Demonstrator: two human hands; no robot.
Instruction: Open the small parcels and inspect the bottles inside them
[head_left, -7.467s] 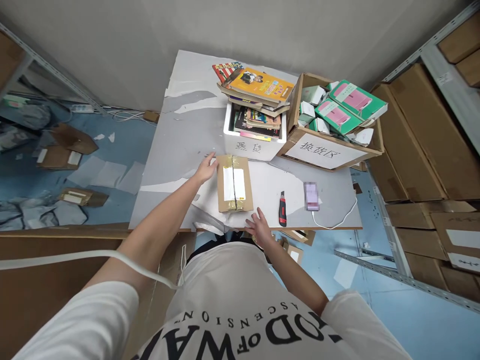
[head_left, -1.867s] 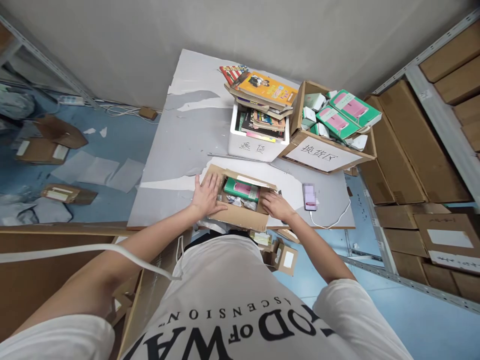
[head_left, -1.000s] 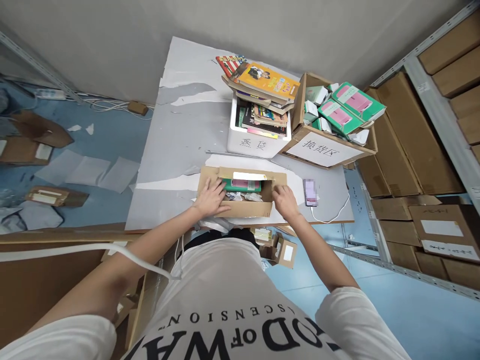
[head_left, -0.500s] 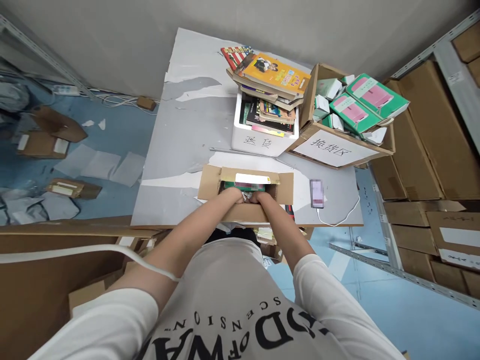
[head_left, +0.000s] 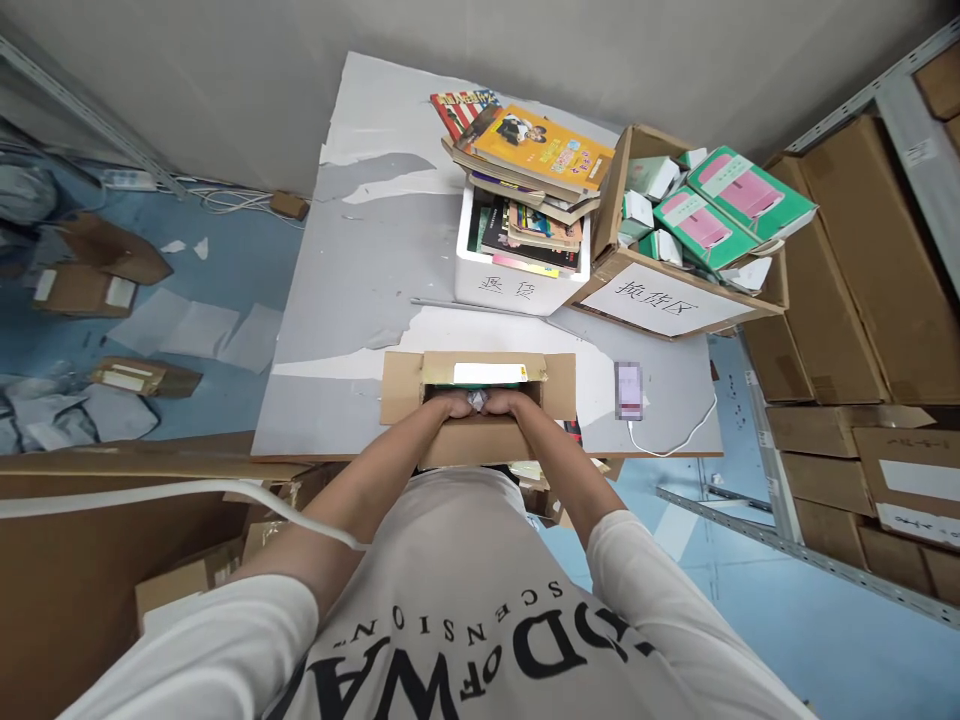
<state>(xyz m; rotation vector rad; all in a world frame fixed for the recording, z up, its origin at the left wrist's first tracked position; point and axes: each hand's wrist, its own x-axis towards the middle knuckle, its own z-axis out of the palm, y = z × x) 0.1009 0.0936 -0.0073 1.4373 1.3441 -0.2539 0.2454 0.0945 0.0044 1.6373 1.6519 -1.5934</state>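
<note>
An open cardboard box (head_left: 476, 440) stands at the table's near edge with its flaps folded out. My left hand (head_left: 453, 404) and my right hand (head_left: 501, 402) are at its opening, close together. Between them is a small crumpled piece of whitish wrapping (head_left: 477, 400), gripped from both sides; whether it is paper or plastic I cannot tell. Both hands look closed, though their fingertips are partly hidden. A strip of something green shows behind my hands in the box, below a white label (head_left: 490, 373) on the far flap.
Behind the box stands a white bin (head_left: 517, 285) heaped with books (head_left: 544, 148). Beside it, a carton (head_left: 671, 300) holds green and pink books (head_left: 750, 190). A phone (head_left: 628, 390) with a charging cable lies right. Shelves of cartons (head_left: 855, 270) line the right side.
The box has shifted slightly left and nearer to me. My hands have risen a little from its inside, with the crumpled wrapping now showing between them. The green item is less visible.
</note>
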